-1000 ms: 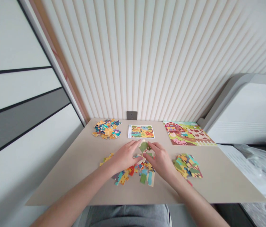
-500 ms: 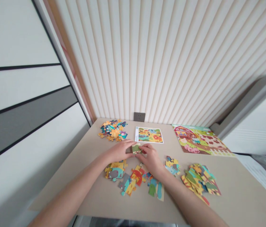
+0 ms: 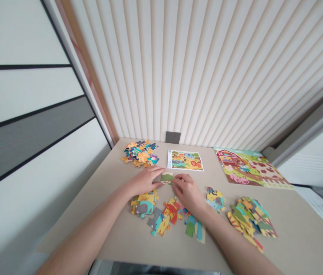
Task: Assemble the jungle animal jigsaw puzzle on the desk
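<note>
A green and cream puzzle piece [image 3: 167, 178], possibly two joined pieces, lies on the table between my hands. My left hand [image 3: 147, 180] holds its left side, thumb near the lower corner and fingers near the upper one. At the right edge, the curled fingers of my right hand [image 3: 188, 191] pinch it; part of that grip is hidden. Nearer to me are a hippo section [image 3: 144, 204], a lion section [image 3: 169, 214] and a green and blue section [image 3: 195, 227]. Another joined section [image 3: 215, 199] sits right of my right hand.
A picture card [image 3: 185, 160] lies just beyond my hands. Orange and blue pieces [image 3: 140, 153] are heaped at the back left. More loose pieces [image 3: 251, 217] are piled at the right, below a farm picture [image 3: 250, 167]. A ribbed wall with a socket [image 3: 173, 137] borders the table.
My view has shifted slightly, so everything sits a little differently in frame. The right fingers have slid a little down along the piece's right edge, uncovering more of it.
</note>
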Action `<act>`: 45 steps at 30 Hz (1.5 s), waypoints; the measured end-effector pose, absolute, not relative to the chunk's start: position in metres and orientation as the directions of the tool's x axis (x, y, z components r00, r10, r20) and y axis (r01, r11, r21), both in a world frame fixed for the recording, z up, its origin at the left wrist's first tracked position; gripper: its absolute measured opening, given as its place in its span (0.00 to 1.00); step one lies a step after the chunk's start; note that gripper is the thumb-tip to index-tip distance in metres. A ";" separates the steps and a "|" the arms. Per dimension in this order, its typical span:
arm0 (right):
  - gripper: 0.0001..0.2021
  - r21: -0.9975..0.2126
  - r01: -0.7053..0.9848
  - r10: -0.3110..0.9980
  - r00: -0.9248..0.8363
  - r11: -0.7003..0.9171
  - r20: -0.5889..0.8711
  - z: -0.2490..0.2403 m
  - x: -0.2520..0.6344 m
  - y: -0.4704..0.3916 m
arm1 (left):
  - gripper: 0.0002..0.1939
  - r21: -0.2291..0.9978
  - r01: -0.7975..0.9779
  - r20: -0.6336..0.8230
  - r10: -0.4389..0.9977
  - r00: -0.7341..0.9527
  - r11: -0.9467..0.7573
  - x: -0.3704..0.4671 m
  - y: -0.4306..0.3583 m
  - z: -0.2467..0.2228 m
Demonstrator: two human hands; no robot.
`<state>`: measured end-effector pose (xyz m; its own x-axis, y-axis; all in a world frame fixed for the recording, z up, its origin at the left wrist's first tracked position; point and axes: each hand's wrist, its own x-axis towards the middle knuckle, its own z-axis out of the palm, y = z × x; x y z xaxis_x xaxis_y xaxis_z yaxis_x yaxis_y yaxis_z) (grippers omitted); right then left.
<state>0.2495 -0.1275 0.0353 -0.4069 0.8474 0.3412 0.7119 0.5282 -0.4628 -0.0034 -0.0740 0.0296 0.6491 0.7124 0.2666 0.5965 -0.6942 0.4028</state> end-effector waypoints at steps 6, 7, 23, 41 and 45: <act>0.12 -0.416 0.745 0.848 -0.398 0.522 0.350 0.036 0.264 -0.128 | 0.23 0.377 0.587 0.304 0.695 0.652 -0.716 0.002 -0.078 0.029; 0.12 -0.414 0.747 0.848 -0.397 0.520 0.349 0.036 0.266 -0.128 | 0.23 0.375 0.586 0.310 0.693 0.651 -0.718 0.003 -0.078 0.029; 0.12 -0.364 0.806 0.870 -0.342 0.466 0.355 0.038 0.283 -0.128 | 0.22 0.374 0.596 0.322 0.702 0.634 -0.710 0.006 -0.078 0.030; 0.12 -0.446 0.798 0.886 -0.222 0.405 0.408 0.064 0.293 -0.143 | 0.22 0.378 0.607 0.311 0.713 0.629 -0.700 0.001 -0.081 0.036; 0.12 -0.448 0.777 0.881 -0.284 0.442 0.377 0.071 0.293 -0.192 | 0.21 0.349 0.634 0.316 0.724 0.614 -0.690 -0.008 -0.087 0.043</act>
